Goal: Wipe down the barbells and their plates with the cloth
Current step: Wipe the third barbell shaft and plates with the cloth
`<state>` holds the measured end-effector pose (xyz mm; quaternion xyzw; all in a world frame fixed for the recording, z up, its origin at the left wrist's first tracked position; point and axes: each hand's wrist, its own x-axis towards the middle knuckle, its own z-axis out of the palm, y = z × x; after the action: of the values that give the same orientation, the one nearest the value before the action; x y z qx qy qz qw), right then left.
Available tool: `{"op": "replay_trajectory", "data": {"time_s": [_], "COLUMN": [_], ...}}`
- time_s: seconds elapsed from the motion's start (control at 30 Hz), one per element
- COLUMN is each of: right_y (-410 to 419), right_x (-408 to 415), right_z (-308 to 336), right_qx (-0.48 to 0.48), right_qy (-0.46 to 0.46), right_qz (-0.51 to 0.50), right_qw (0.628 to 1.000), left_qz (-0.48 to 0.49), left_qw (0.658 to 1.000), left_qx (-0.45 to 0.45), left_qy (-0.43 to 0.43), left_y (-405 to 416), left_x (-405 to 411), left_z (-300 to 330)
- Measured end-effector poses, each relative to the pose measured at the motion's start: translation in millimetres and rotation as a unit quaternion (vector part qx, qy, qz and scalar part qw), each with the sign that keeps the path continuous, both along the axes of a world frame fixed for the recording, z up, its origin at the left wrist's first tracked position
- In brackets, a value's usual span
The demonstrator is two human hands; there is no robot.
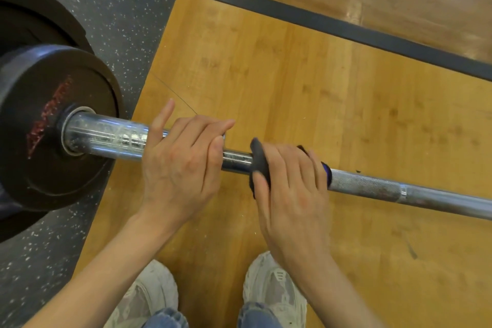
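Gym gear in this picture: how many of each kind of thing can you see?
Barbell: 1
Weight plates: 2, the front plate and one behind
Cloth: 1, gripped round the bar by the right hand
Shoes: 2, the left shoe and the right shoe
Total: 6

Bare yellow wooden flooring (306,74) is lying open beyond the long chrome steel barbell (426,193); the round black rubber plate (50,125) is blocking leftward passage along it.
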<state>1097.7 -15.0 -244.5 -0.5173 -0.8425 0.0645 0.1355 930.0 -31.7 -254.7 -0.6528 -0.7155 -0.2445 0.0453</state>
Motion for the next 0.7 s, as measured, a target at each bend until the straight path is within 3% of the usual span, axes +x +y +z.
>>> {"op": "replay_trajectory", "data": {"time_s": [0.1,0.17,0.23,0.3,0.4,0.47,0.53,0.6,0.7], "right_y": [3.4,41.0,65.6,56.0,12.3,24.0,55.8,74.8,66.9], "right_x": [-6.1,-27.5,-35.9,-31.3,-14.5,-14.7,-28.0,-34.4,-32.5], "right_z": [1.6,20.4,25.8,19.1,11.1,11.7,23.7,27.8,23.6], "right_qx": [-0.005,-0.124,-0.23,-0.165,-0.041,-0.041,-0.127,-0.215,-0.171], "right_qy": [-0.008,-0.094,-0.127,-0.129,-0.006,-0.056,-0.183,-0.191,-0.147], "right_qz": [-0.015,-0.042,0.012,0.027,0.023,0.046,0.124,0.161,0.13], "right_qw": [1.0,0.987,0.965,0.977,0.999,0.997,0.967,0.944,0.966], "left_qz": [-0.001,0.0,0.0,-0.006,0.004,0.025,0.057,0.092,0.134], "left_qw": [1.0,1.0,1.0,1.0,0.999,0.996,0.992,0.987,0.982], "left_qx": [-0.002,-0.003,-0.005,-0.015,-0.024,-0.014,0.001,0.009,0.002], "left_qy": [0.0,-0.002,-0.001,-0.004,-0.037,-0.079,-0.114,-0.133,-0.136], "left_y": [1.0,2.2,3.9,4.3,1.0,-6.8,-17.4,-28.2,-41.2], "left_x": [0.2,-0.2,0.4,0.3,-1.2,-3.9,-8.6,-13.6,-20.2], "left_z": [-1.3,-0.6,0.3,2.9,6.4,8.7,10.7,13.7,20.1]}}
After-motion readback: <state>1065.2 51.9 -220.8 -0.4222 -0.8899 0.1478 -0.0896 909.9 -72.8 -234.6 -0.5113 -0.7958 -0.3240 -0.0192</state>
